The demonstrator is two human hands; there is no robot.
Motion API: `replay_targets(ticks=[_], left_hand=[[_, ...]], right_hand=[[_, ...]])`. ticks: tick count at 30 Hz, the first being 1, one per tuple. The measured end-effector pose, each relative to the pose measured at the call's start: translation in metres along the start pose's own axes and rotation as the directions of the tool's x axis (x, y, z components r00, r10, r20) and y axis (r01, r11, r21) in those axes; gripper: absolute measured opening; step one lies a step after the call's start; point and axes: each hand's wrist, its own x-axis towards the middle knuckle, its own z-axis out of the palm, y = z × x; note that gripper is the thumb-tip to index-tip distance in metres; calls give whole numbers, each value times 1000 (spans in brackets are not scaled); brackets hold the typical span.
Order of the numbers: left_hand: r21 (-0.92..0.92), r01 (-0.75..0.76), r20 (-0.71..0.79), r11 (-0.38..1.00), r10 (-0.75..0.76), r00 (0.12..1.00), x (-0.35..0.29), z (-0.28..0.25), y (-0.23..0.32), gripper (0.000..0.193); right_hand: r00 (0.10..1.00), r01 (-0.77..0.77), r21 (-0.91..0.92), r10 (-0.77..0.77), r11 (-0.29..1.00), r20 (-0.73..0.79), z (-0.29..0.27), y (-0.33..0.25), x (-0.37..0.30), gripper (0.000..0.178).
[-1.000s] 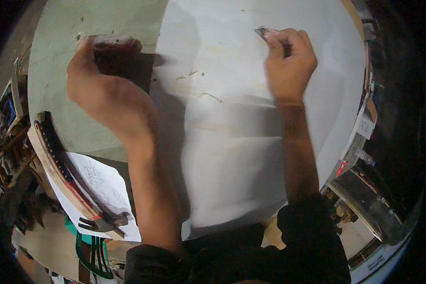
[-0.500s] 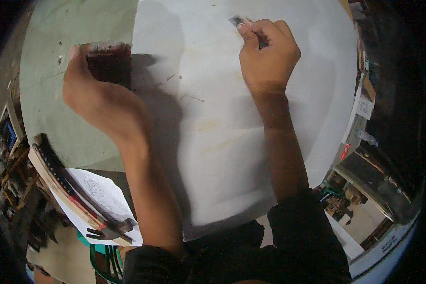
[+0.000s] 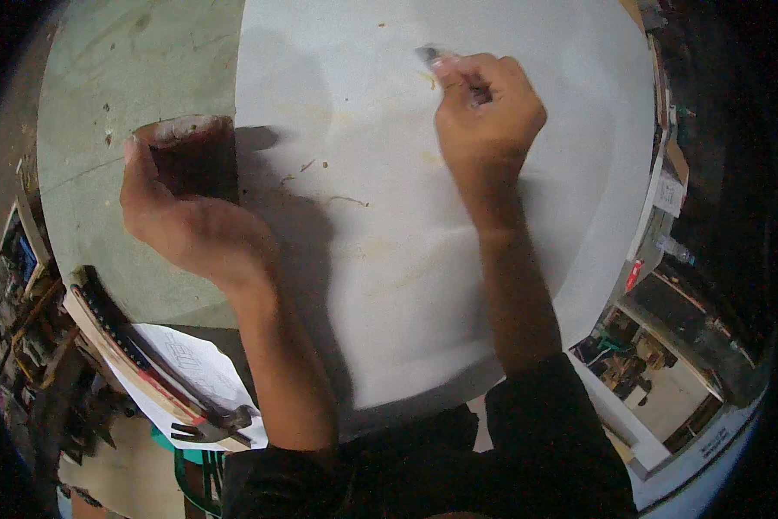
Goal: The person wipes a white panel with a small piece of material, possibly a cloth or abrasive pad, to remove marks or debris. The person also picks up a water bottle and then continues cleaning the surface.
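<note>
My left hand [image 3: 194, 229] is curled round a dark reddish-brown block-like piece [image 3: 194, 169] with a pale, worn upper edge; its exact kind is unclear. It is over the seam between a grey-green board [image 3: 172, 52] and a white sheet [image 3: 406, 259]. Over the white sheet, to the right, my right hand [image 3: 493, 121] pinches a small, flat, dark greyish piece [image 3: 427, 57] between thumb and fingers. That piece is blurred, and part of it is hidden by the fingertips. Small brown crumbs lie on the sheet between the hands.
At the lower left lie a claw hammer [image 3: 211, 426] and a white paper with a line drawing [image 3: 181, 350]. Beyond the right edge are a clear plastic bottle [image 3: 676, 249], a red-handled tool [image 3: 634, 274] and clutter on a shelf. More clutter stands along the left.
Both hands appear slightly lower in the picture, still holding their pieces. The hammer and board have also shifted slightly, so the view itself has moved.
</note>
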Motion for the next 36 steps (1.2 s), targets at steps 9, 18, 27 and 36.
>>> replay_targets(ticks=[9,18,27,36], left_hand=[[49,-1,-57,999,4,998,-2,8,5,43],[115,-21,-101,993,33,994,-5,17,8,41],[8,158,-98,987,-157,983,3,22,13,29],[98,97,-69,990,-90,994,1,23,16,30]], right_hand=[[990,-137,35,138,990,-4,1,-2,5,4],[993,95,-7,-95,995,-70,6,12,2,9],[997,80,67,-81,995,17,3,1,1,8],[986,164,24,-164,986,11,8,10,12,8]])
